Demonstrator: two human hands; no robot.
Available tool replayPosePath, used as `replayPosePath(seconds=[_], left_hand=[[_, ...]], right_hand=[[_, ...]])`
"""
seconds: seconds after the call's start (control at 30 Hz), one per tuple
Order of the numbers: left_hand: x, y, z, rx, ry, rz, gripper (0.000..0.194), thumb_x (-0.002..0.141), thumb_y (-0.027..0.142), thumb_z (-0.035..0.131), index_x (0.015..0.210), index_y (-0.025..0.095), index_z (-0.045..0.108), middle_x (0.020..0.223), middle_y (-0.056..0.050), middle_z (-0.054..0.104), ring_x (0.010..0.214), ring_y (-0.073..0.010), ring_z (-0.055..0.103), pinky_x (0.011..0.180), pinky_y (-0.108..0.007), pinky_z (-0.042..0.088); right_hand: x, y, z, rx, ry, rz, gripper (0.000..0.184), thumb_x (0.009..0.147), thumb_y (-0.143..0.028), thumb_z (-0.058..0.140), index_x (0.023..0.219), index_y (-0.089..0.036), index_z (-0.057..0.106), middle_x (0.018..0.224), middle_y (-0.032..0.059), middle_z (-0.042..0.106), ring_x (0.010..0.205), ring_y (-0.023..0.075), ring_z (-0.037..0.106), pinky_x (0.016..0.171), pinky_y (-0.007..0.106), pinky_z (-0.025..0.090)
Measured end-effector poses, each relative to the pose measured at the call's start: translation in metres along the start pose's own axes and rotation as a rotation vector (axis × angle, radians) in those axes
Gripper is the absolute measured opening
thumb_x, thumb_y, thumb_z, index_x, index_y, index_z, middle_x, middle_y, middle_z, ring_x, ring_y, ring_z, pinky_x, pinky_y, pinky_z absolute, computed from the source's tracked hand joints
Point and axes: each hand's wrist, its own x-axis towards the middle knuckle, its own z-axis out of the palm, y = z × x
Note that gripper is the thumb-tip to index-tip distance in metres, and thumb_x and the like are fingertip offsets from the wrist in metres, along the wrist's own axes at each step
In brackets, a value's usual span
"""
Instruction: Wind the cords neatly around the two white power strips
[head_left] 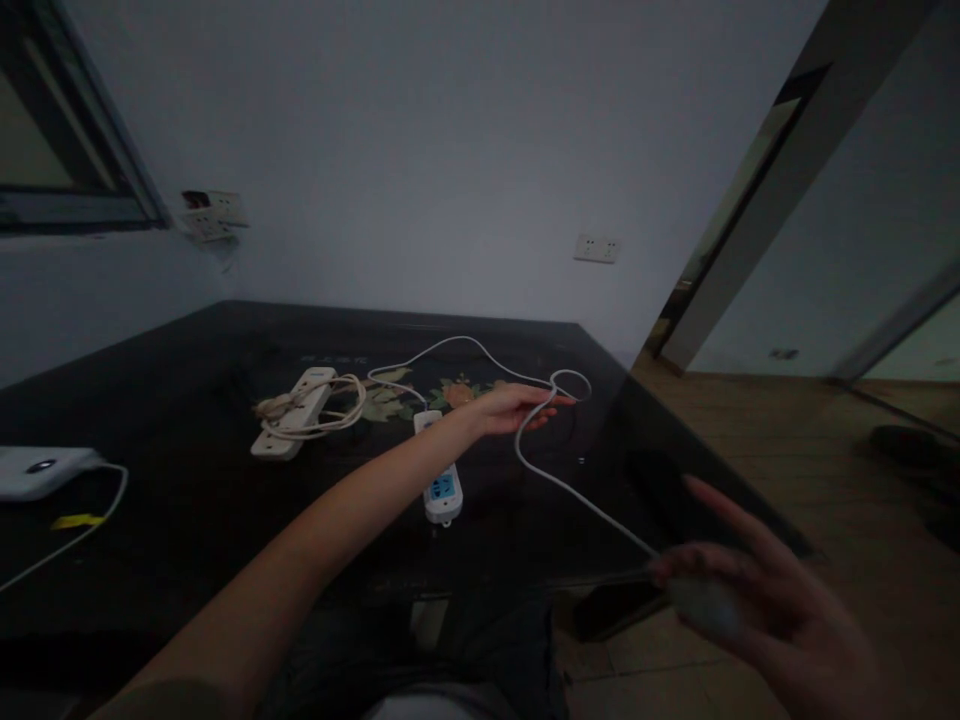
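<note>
Reaching over the middle of the black tabletop (510,520), the left hand (517,408) has the white cable (589,508) running across its fingers. Those look loosely bent rather than balled up, but honestly can't tell if they're really gripping it. The right hand (787,610) is down past the near right corner and pretty blurry, with some fingers curled around the cable's pale end (705,605), so yeah, that one's grasping something. Too smeared to make out the shape of that end though.

The cable comes out of the far end of the slim power strip (444,490), which lies near the middle of the tabletop, partly covered by the left forearm, blue socket face showing at the near end. From there it wanders toward the far edge, makes a small loop just beyond the left hand, then runs to the right hand.

Over to the left there's a wider power strip (289,425) with its own cord (349,405) bundled up on top and spilling off its right side. Near the left edge sits a white device (45,472) with a thin lead (112,500), plus a yellow scrap (75,521) right by that lead. Double wall socket (597,249) on the wall behind.
</note>
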Motion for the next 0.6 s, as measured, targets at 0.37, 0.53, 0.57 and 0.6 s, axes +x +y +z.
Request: replayPosePath(seconds=[0.37,0.53,0.57,0.6], left_hand=[[0.012,0.073,0.070,0.306,-0.137,0.131,0.008,0.081,0.001,0.057,0.078,0.007,0.061,0.089,-0.012,0.070,0.082,-0.0130,0.067,0.083,-0.031,0.052],[0.030,0.075,0.077,0.457,0.005,0.149,0.011,0.080,0.003,0.059,0.070,0.007,0.062,0.080,-0.010,0.070,0.077,-0.0129,0.067,0.088,-0.035,0.050],[0.034,0.074,0.075,0.486,0.039,0.151,0.013,0.079,0.003,0.060,0.067,0.007,0.061,0.076,-0.009,0.069,0.073,-0.0126,0.067,0.086,-0.033,0.051],[0.038,0.072,0.072,0.505,0.073,0.153,0.014,0.078,0.003,0.061,0.065,0.006,0.061,0.073,-0.008,0.069,0.070,-0.0121,0.067,0.083,-0.031,0.053]], right_hand=[[0.048,0.025,0.130,0.194,-0.074,-0.219,0.045,0.069,-0.028,0.073,0.110,-0.022,0.058,0.101,0.0065,0.063,0.091,0.0202,0.066,0.075,0.031,0.056],[0.015,0.026,0.135,0.307,-0.105,-0.339,0.027,0.069,-0.030,0.076,0.093,-0.024,0.066,0.109,0.0079,0.060,0.089,0.0227,0.067,0.072,0.033,0.058],[0.006,0.027,0.124,0.295,-0.111,-0.366,0.025,0.070,-0.030,0.076,0.093,-0.025,0.066,0.106,0.0075,0.061,0.090,0.0238,0.067,0.074,0.033,0.058],[-0.003,0.030,0.109,0.275,-0.084,-0.397,0.026,0.071,-0.030,0.076,0.095,-0.027,0.066,0.104,0.0071,0.063,0.090,0.0247,0.068,0.073,0.034,0.059]])
